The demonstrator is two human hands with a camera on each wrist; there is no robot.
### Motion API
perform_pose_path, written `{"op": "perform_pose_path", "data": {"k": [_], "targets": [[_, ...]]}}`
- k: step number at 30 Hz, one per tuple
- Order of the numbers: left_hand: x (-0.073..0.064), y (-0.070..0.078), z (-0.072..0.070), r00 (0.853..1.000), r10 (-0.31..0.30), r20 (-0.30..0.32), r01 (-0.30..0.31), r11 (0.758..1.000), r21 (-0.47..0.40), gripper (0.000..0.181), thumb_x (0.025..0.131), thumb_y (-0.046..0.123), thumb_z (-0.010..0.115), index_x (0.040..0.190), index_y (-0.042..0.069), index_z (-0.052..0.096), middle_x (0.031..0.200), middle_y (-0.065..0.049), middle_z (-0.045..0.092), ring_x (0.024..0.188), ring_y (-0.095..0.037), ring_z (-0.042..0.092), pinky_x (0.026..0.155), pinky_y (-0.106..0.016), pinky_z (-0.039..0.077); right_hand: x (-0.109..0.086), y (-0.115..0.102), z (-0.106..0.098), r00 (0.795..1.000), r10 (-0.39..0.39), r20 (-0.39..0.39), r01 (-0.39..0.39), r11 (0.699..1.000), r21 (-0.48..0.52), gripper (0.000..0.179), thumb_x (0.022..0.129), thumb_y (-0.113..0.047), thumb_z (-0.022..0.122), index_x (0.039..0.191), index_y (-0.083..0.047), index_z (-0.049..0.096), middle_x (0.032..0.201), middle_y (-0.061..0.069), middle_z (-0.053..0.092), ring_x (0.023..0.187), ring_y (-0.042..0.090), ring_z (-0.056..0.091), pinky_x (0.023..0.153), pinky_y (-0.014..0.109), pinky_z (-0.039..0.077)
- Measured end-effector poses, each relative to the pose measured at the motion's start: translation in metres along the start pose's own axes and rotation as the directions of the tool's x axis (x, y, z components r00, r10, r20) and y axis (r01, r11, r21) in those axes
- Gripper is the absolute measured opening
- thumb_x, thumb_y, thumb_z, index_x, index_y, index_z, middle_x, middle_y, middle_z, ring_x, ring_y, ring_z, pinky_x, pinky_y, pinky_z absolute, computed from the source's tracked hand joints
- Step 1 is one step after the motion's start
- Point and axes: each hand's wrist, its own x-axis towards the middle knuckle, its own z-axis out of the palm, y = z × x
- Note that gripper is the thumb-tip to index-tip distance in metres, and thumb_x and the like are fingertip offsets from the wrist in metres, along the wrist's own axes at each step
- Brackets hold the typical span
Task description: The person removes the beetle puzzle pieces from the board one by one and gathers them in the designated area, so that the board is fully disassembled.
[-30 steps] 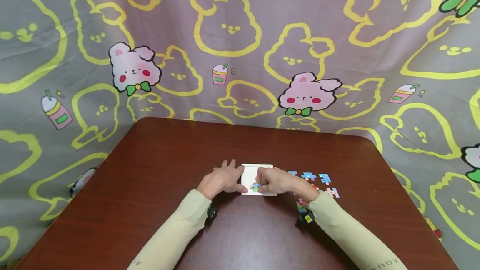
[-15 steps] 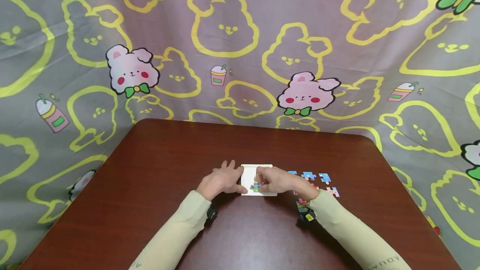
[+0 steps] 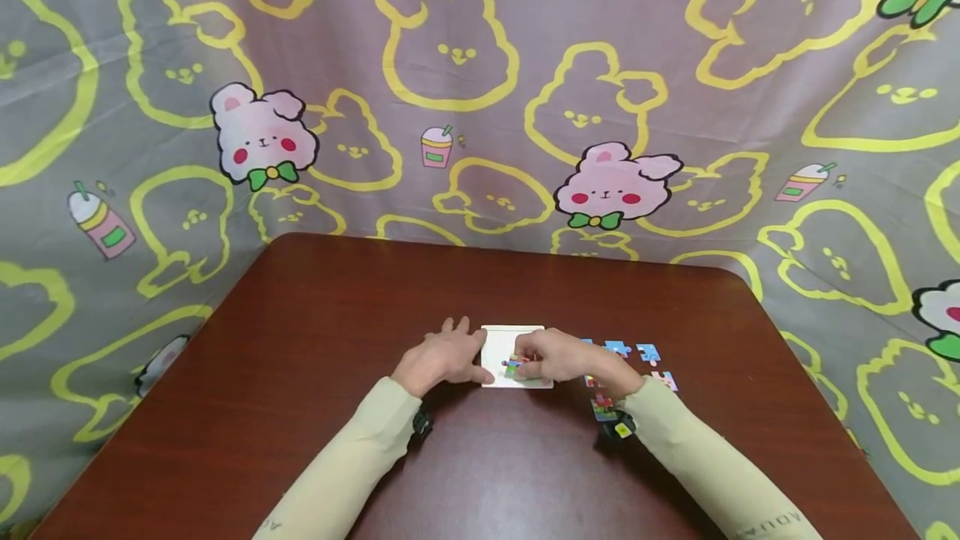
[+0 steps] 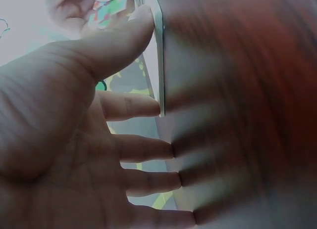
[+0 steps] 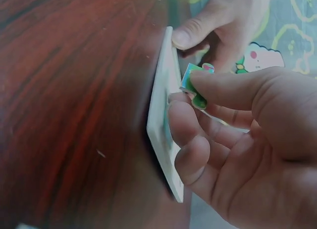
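Note:
A white puzzle board (image 3: 495,342) with a raised rim lies on the table between the hands. My right hand (image 3: 557,354) pinches a jigsaw piece (image 5: 199,101) between thumb and curled fingers, close over the board. Green, blue and a bit of pink show on the piece; the fingers cover the rest. At the board's left side is my left hand (image 3: 444,357). Its fingers are spread and straight, with the thumb (image 4: 124,41) on the rim and the index fingertip right at the board's corner.
Several loose jigsaw pieces lie right of the board, among them a blue one (image 3: 648,352), a pink one (image 3: 664,379) and a green-red one (image 3: 603,408) near the right wrist. A cartoon-printed curtain (image 3: 465,32) hangs behind the brown table (image 3: 360,290).
The right hand has shifted slightly with the jigsaw piece, which now shows tilted and more fully between its fingers. The left hand keeps its place on the board.

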Motion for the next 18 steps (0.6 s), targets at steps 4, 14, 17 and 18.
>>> {"op": "perform_pose_path", "data": {"k": [4, 14, 17, 18], "targets": [[0.002, 0.001, -0.002, 1.0, -0.002, 0.0, 0.002, 1.0, 0.008, 0.08, 0.086, 0.054, 0.068, 0.149, 0.012, 0.04, 0.156, -0.024, 0.032, 0.144, -0.048, 0.027, 0.106, -0.065, 0.035, -0.007, 0.0, -0.009, 1.0, 0.018, 0.009, -0.019, 1.0, 0.025, 0.02, 0.092, -0.016, 0.068, 0.079, -0.013, 0.054, 0.068, 0.0, 0.06, 0.051, 0.02, 0.064, 0.049, 0.022, 0.045], [0.001, 0.001, -0.003, 0.999, 0.003, 0.034, -0.003, 1.0, -0.02, 0.08, 0.088, 0.053, 0.066, 0.151, 0.012, 0.038, 0.158, -0.025, 0.027, 0.147, -0.047, 0.022, 0.109, -0.065, 0.032, -0.044, 0.014, -0.031, 0.998, 0.051, 0.048, -0.054, 0.997, 0.06, 0.015, 0.096, -0.02, 0.064, 0.084, -0.011, 0.063, 0.071, 0.012, 0.063, 0.055, 0.024, 0.061, 0.051, 0.026, 0.048], [0.002, 0.001, -0.004, 0.999, 0.005, 0.034, -0.005, 1.0, -0.021, 0.08, 0.088, 0.053, 0.066, 0.15, 0.012, 0.038, 0.158, -0.025, 0.027, 0.146, -0.048, 0.023, 0.108, -0.066, 0.033, -0.055, 0.02, -0.038, 0.997, 0.066, 0.047, -0.069, 0.996, 0.063, 0.018, 0.097, -0.022, 0.061, 0.086, -0.008, 0.064, 0.071, 0.015, 0.062, 0.053, 0.017, 0.055, 0.05, 0.025, 0.046], [0.002, 0.001, -0.004, 0.999, 0.005, 0.034, -0.005, 1.0, -0.022, 0.079, 0.089, 0.053, 0.066, 0.15, 0.012, 0.038, 0.158, -0.025, 0.027, 0.146, -0.048, 0.023, 0.108, -0.066, 0.033, -0.058, 0.022, -0.04, 0.997, 0.068, 0.043, -0.071, 0.995, 0.066, 0.019, 0.098, -0.023, 0.061, 0.086, -0.008, 0.065, 0.07, 0.016, 0.062, 0.054, 0.016, 0.054, 0.05, 0.025, 0.045]]}}
